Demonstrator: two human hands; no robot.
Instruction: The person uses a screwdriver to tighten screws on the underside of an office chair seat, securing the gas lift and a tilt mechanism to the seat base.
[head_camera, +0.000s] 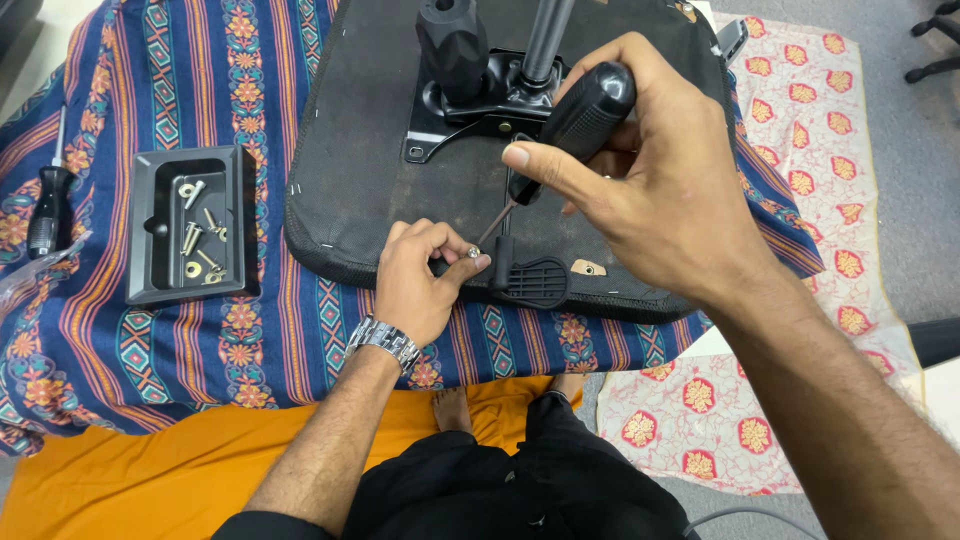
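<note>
Head view: I see my right hand (640, 190) wrapped tight around the black handle of a screwdriver (575, 125), thumb stretched along it, the thin shaft slanting down and left to a small silver screw (474, 253). My left hand (420, 280), a metal watch (383, 341) on its wrist, has thumb and fingertips pinched together on that screw, right at the near edge of the upturned black chair seat (380, 150). Just right of the screw a black plastic lever paddle (530, 280) sticks out from the seat's edge. Farther up the seat sit the black metal mounting plate (480, 110), a knob and the gas-lift column.

The seat lies on a table covered with a striped, patterned cloth (270, 330). Left of the seat — near but apart from it — a black plastic tray (150, 270) holds several loose screws and washers. A second screwdriver (50, 200) with a black handle lies at the far left edge of the cloth.
</note>
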